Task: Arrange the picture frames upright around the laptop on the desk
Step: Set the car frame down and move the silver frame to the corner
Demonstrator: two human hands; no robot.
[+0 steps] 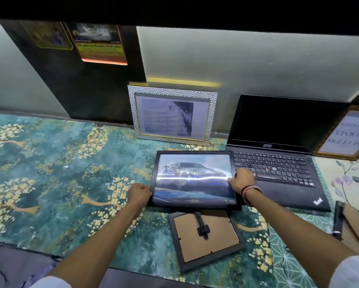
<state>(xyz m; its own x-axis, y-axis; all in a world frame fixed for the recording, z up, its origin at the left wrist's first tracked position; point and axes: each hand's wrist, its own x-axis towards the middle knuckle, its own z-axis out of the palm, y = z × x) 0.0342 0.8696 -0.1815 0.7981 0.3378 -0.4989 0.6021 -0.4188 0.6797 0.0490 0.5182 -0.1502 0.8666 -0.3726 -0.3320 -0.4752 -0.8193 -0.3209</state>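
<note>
Both hands closed on a black-framed car picture (194, 179), one at each side edge: left hand (139, 194) curled round the left edge, right hand (242, 179) pinching the right edge, thumb on the glass, with red-and-white thread bands at the wrist. Frame tilted, picture side up and toward the camera, lower edge near the desk (50, 163) surface; contact with the desk not clear. Right edge of it just beside the keyboard of an open black laptop (278, 154), screen dark.

Directly below the held frame, a second dark frame (205, 238) lying face down, brown backing board and black stand strut showing, slightly turned. Behind, a silver hammered-texture frame (172, 115) standing upright, leaning on the wall to the left of the laptop. On the laptop's right, a gold-edged frame (344, 134) with lettering, propped up and partly cut off by the picture edge. At far right, near the front, another brown-backed frame (355, 227), face down, only partly in view. Desk covered with a teal floral mat.
</note>
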